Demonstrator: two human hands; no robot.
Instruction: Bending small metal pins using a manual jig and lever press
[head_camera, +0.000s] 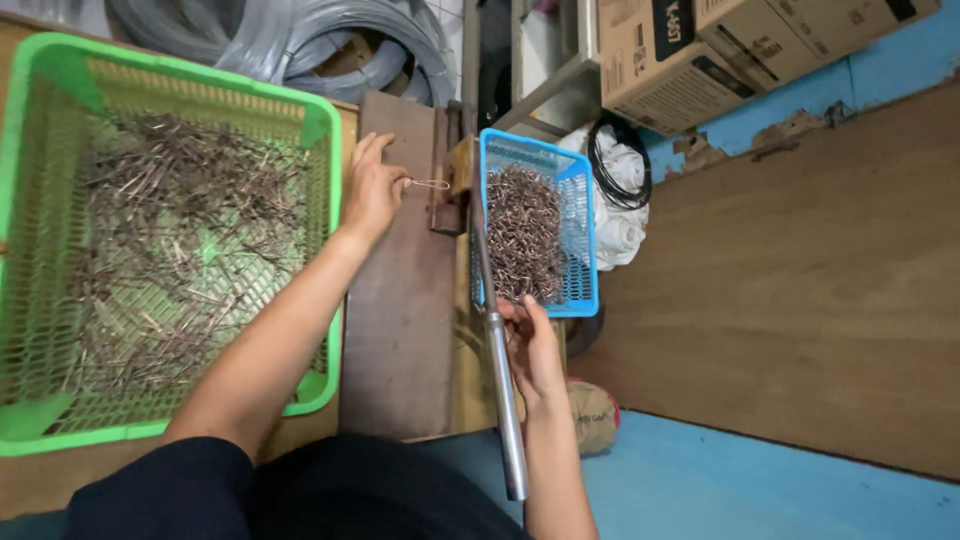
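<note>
Small bent wire piece (430, 184), pinched at its near end between fingers of the left hand (372, 190), lying over a brown wooden board (400, 300) and reaching toward a dark metal fixture (443, 180) at the board's far right edge. Left hand closed narrowly on the wire, thumb and forefinger together, other fingers stretched out above. Long metal lever (500, 370) running from the fixture back toward the body, silver and round at the near end. Right hand (532, 350) beside the lever's shaft, fingers curled, thumb side touching it; whether fully gripped or only resting against it, cannot tell.

Just right of the lever, a blue plastic basket (585, 240) heaped with bent brown wire pieces. Left of the board, a large green plastic basket (40, 130) holding straight brown wire lengths scattered over its mesh floor. Beyond the baskets, grey wire coils (300, 35). At the upper right, cardboard boxes (680, 55), a black cable loop (620, 165) on white cloth, a wooden panel and blue floor.
</note>
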